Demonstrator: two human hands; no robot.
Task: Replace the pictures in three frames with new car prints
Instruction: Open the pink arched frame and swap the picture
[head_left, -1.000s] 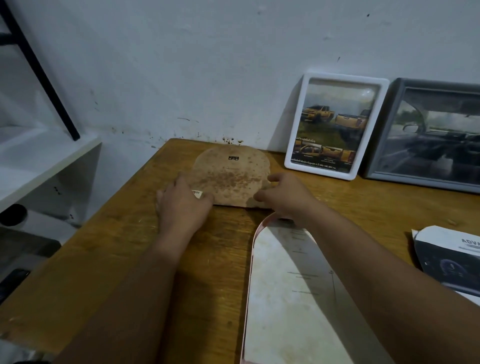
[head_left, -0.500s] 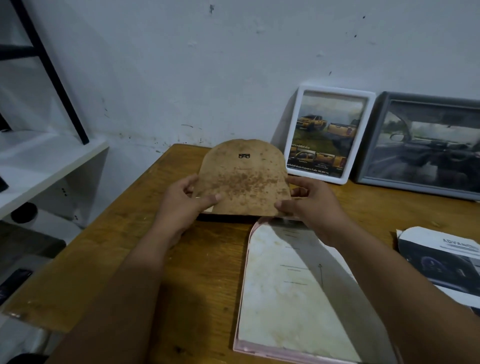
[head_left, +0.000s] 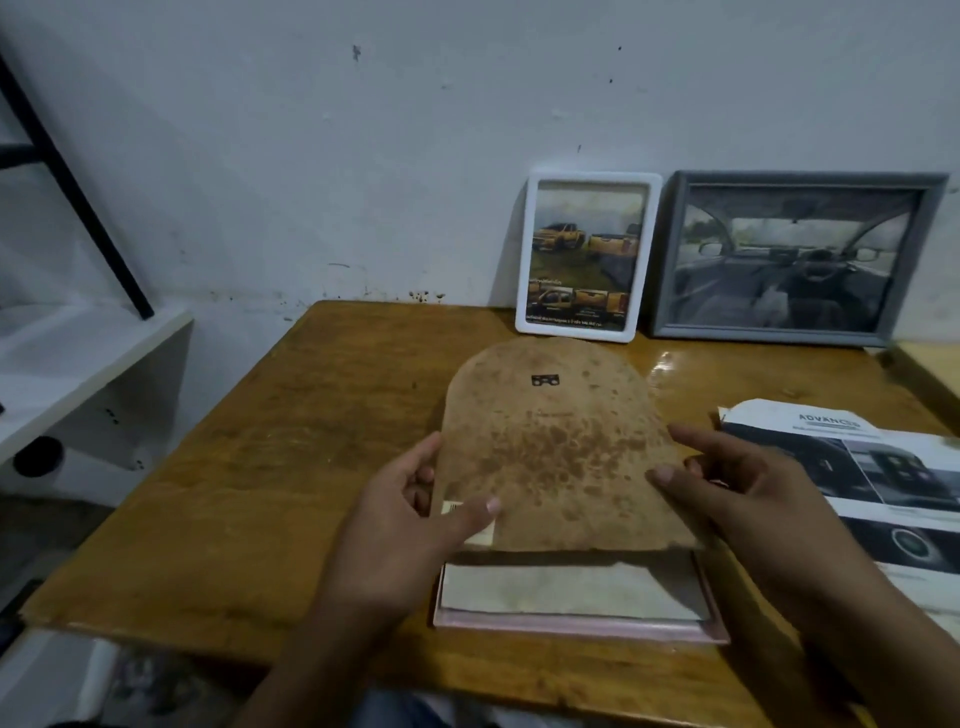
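Observation:
I hold a stained brown arch-shaped backing board (head_left: 556, 447) by its two lower sides, my left hand (head_left: 415, 514) on the left edge and my right hand (head_left: 737, 483) on the right edge. It hovers tilted over a pink arch-shaped frame (head_left: 576, 626) lying face down on the wooden table (head_left: 311, 457), with pale paper (head_left: 566, 587) showing inside the frame. A white frame (head_left: 589, 257) with yellow pickup prints and a grey frame (head_left: 795, 260) with a car interior print lean on the wall.
A car brochure (head_left: 883, 478) lies on the table at the right. A white shelf (head_left: 78, 364) with a black slanted bar (head_left: 72, 192) stands left of the table. The wall runs directly behind the two leaning frames.
The backing board lay flat on the table farther back; both hands lifted it and brought it toward me, over the upper part of the pink frame.

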